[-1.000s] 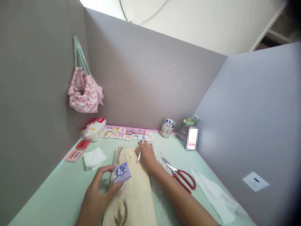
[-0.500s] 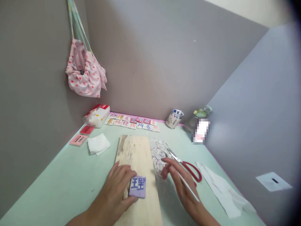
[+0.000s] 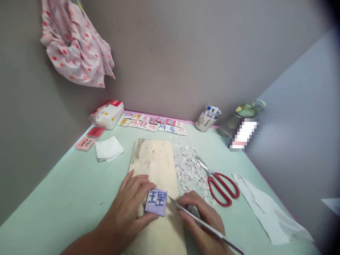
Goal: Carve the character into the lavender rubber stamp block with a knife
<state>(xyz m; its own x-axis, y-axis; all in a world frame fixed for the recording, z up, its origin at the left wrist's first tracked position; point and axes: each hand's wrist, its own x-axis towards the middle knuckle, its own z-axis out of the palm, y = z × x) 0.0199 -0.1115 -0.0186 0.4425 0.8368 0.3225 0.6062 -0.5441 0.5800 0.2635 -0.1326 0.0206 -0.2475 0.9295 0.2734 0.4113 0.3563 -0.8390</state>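
A small purple block [image 3: 156,202] with a blue carved character lies on a pale wooden board [image 3: 154,163]. My left hand [image 3: 127,207] grips the block from the left, thumb below and fingers above, pressing it onto the board. My right hand [image 3: 203,221] is closed round a thin metal carving knife [image 3: 205,226] held like a pen. The knife's tip sits at the block's right edge.
Paper-like shavings [image 3: 190,168] and red-handled scissors [image 3: 220,182] lie right of the board. Carved character tiles [image 3: 152,124], a tissue pack [image 3: 107,114], a cup [image 3: 207,119] and a bottle [image 3: 245,111] line the back wall. White tissues [image 3: 108,148] lie left, paper [image 3: 268,209] right.
The view has tilted down. My right hand came back from the far tiles with the knife and brought its tip to the block. My left hand set the block flat on the board.
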